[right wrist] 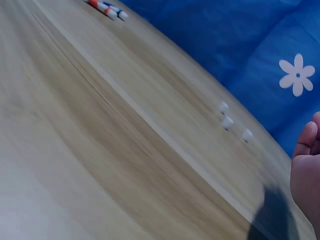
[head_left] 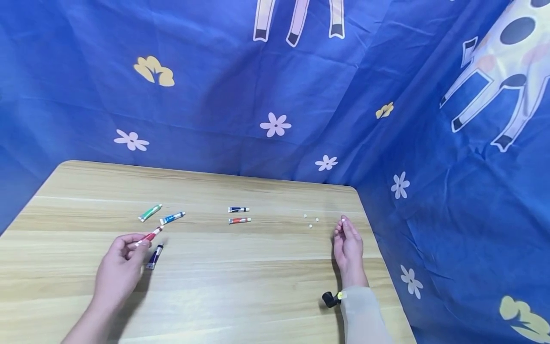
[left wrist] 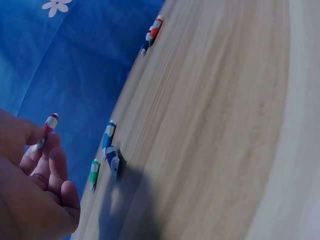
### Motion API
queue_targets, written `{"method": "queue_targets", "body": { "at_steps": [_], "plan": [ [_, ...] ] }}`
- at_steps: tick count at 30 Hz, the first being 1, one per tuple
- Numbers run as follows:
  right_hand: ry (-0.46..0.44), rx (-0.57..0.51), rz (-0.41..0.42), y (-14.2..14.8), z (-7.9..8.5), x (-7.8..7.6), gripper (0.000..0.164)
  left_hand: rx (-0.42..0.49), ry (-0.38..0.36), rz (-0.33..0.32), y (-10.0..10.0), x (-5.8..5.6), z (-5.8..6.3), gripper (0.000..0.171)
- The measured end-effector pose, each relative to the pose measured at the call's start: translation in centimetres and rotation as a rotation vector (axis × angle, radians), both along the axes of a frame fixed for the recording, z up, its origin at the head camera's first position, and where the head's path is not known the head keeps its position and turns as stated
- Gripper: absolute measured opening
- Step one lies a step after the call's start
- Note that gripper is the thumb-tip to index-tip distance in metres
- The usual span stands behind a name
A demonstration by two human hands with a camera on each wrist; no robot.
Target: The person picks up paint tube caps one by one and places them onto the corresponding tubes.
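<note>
The pinkish-red tube (head_left: 149,236) is pinched between the thumb and fingers of the left hand (head_left: 121,263), held up off the table, its narrow end pointing away and to the right of the fingertips. Largest of all, a blue cloth (head_left: 206,110) printed with flowers and spotted animal legs hangs beyond the fingers of both hands and along the right side. Below the fingers spreads the wood-grain table (head_left: 240,296).

Behind the right fingers, a pale sleeve (head_left: 365,315) covers the forearm. The right hand (head_left: 349,251) is turned partly palm up, its thumb and forefinger pinching a tiny white bit, the other fingers curled in. Next in size, a black object (head_left: 331,299) with a yellow patch sits beside the cuff, well behind the right fingers.

Then come the other tubes, all lying on the table. A green tube (head_left: 150,212) lies just beyond the left fingers; a light-blue tube (head_left: 173,218) lies beyond them and slightly right; a dark-blue tube (head_left: 155,256) lies just right of the left thumb. Well to the right of the left fingers, between the hands, a navy tube (head_left: 238,209) and an orange-red tube (head_left: 239,220) lie side by side, the navy one farther off. Smallest, three white pieces (head_left: 311,226) lie in a loose cluster near the right fingertips, to their left.
</note>
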State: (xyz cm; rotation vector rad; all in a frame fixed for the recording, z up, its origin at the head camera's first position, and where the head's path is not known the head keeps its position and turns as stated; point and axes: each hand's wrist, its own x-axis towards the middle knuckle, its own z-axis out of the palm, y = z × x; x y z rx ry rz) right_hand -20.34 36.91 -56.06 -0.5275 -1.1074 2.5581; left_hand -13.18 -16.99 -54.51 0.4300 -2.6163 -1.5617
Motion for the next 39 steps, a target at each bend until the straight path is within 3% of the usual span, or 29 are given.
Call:
{"method": "queue_targets", "body": {
  "at_steps": [7, 13, 23, 33, 39],
  "plan": [
    [0.004, -0.006, -0.005, -1.8, -0.2, 1.2, 0.017, 0.048, 0.02, 0.008, 1.0, 0.0, -0.3, 0.035],
    [-0.002, 0.033, 0.008, -3.2, -1.1, 2.7, 0.016, 0.037, 0.055, -0.013, 2.2, -0.1, -0.3, 0.03],
    [0.017, 0.144, 0.079, -5.2, -2.1, 4.1, 0.021, 0.046, -0.007, -0.082, 4.7, 0.4, -0.2, 0.032],
    [0.048, 0.201, 0.216, -9.4, -2.1, 5.2, 0.027, 0.11, -0.034, -0.173, 7.2, 1.4, -0.2, 0.028],
    [0.048, 0.251, 0.3, -12.7, -2.2, 5.3, 0.027, 0.147, -0.085, -0.182, 7.8, 1.7, 0.0, 0.028]
  ]
}}
